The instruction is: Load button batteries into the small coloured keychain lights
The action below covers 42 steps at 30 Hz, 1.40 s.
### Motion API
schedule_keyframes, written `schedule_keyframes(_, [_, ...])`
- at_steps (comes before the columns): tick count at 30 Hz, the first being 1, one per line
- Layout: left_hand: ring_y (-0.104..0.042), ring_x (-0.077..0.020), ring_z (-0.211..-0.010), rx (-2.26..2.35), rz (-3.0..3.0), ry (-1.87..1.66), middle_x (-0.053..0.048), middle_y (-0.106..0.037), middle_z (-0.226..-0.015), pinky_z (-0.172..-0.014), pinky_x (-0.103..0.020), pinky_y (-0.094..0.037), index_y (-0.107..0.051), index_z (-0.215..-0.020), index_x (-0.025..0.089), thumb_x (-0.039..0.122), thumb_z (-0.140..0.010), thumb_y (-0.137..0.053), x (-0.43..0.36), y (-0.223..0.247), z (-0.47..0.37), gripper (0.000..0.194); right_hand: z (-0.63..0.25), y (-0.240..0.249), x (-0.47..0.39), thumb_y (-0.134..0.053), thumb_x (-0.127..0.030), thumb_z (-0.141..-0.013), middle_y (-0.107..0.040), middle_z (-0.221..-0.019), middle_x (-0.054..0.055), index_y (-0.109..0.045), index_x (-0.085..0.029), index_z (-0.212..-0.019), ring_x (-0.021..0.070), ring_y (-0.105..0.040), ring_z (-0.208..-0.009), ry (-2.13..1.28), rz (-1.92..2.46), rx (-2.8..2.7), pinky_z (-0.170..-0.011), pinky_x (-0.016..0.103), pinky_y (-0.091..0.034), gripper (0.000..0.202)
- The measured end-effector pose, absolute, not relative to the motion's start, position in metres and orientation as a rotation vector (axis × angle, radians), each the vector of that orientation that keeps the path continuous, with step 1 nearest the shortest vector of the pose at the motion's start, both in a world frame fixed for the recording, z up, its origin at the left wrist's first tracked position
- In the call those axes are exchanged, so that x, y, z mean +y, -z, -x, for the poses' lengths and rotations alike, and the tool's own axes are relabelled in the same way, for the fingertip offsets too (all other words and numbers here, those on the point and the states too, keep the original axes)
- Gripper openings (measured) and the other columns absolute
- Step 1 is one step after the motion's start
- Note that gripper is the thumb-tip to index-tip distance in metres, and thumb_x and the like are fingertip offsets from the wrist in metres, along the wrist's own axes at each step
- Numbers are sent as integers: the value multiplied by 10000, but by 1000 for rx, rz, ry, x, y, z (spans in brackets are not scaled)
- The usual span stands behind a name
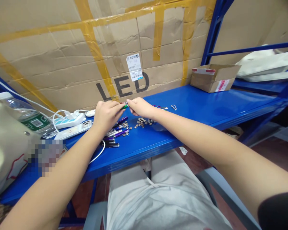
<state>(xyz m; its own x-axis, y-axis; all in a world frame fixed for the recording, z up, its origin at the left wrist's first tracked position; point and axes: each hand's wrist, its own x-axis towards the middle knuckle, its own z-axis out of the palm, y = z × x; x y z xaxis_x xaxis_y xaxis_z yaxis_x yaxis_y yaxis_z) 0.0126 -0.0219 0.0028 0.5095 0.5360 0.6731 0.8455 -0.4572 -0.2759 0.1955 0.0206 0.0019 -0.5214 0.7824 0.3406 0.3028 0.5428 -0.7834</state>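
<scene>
My left hand point(108, 114) is closed around a small green tube point(125, 106), whose end shows at the fingertips. My right hand point(140, 107) pinches the metallic end of the same tube, so the two hands nearly meet above the blue table point(144, 140). Several purple, silver and black tubes point(115, 132) lie below my left hand. Small round metal pieces point(142, 122) are spread in a loose pile under my right hand. A metal clip point(173, 107) lies to the right, and more clips point(163, 108) are partly hidden behind my right wrist.
A large taped carton point(69, 64) stands along the back. On the left are a power strip point(70, 120), a phone point(74, 130), a plastic bottle point(33, 118), a bag point(9, 150) and a white cable point(101, 151). An open small box point(206, 80) sits at the back right.
</scene>
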Motion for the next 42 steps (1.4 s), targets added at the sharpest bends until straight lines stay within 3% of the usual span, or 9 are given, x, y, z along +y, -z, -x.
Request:
schedule_keyframes(5, [-640, -250, -945, -1151, 2158, 635, -88, -729, -1037, -809, -412, -377, -712, -1074, 248, 388, -953, -464, -22, -5, -16, 309, -199, -3, 24, -259, -355, -1010, -407, -421, -40, -444, -189, -606, 96, -351, -387, -1116, 946, -2041, -470, 250, -300, 474])
schedule_keyframes(9, [-646, -228, -975, -1256, 2315, 746, -76, -729, -1036, -844, -360, -447, -725, -1071, 220, 393, -916, -511, -18, -5, -15, 315, -211, -5, 31, -273, -441, -1009, -585, -626, 37, -538, -160, -664, 135, -529, -612, -580, 889, -2239, -630, 257, -364, 518])
schedule_keyframes(13, [-654, -206, -900, -1302, 2465, 829, -62, -738, -1002, -840, -319, -486, -738, -1052, 209, 411, -882, -541, -13, -5, -8, 330, -222, -8, 36, -331, -412, -1003, -665, -938, 91, -589, -159, -912, 175, -561, -799, -81, 755, -2451, -654, 260, -323, 373])
schedule_keyframes(18, [-657, -203, -901, -1349, 2587, 824, -47, -738, -1019, -841, -320, -491, -732, -1084, 240, 417, -872, -560, -12, -6, -2, 325, -218, -7, 36, -350, -358, -998, -671, -929, 90, -594, -175, -984, 178, -551, -754, 200, 724, -2621, -597, 266, -261, 305])
schedule_keyframes(23, [-652, -197, -868, -1250, 2570, 875, -48, -739, -959, -825, -321, -491, -743, -1043, 241, 403, -873, -558, -14, -7, -4, 299, -208, -1, 34, -358, -323, -1000, -658, -867, 84, -593, -155, -937, 169, -534, -728, 86, 747, -2563, -608, 262, -273, 296])
schedule_keyframes(29, [-646, -229, -928, -1216, 2316, 784, -80, -733, -1001, -825, -375, -440, -734, -1033, 225, 384, -909, -525, -18, -5, -10, 290, -201, 0, 30, -353, -298, -1007, -559, -678, 6, -504, -166, -712, 126, -501, -672, -352, 780, -2299, -676, 241, -339, 357])
schedule_keyframes(36, [-633, -261, -930, -1181, 2161, 650, -96, -734, -987, -809, -428, -386, -722, -1047, 253, 351, -942, -480, -23, -5, -14, 282, -197, 0, 28, -318, -302, -1011, -422, -505, -58, -463, -180, -701, 88, -399, -471, -973, 843, -2119, -540, 223, -336, 363])
schedule_keyframes(38, [-636, -254, -953, -1224, 2214, 685, -87, -733, -1004, -819, -408, -411, -725, -1046, 247, 364, -927, -501, -20, -5, -15, 279, -199, 0, 31, -313, -319, -1013, -436, -513, -51, -472, -179, -707, 92, -409, -480, -922, 849, -2163, -549, 225, -341, 372])
schedule_keyframes(42, [-650, -224, -929, -1332, 2417, 842, -66, -741, -1000, -828, -345, -476, -741, -1021, 228, 410, -885, -536, -11, -3, -14, 306, -210, -2, 37, -328, -356, -1013, -605, -716, 33, -547, -158, -757, 129, -522, -667, -426, 786, -2369, -638, 240, -345, 390])
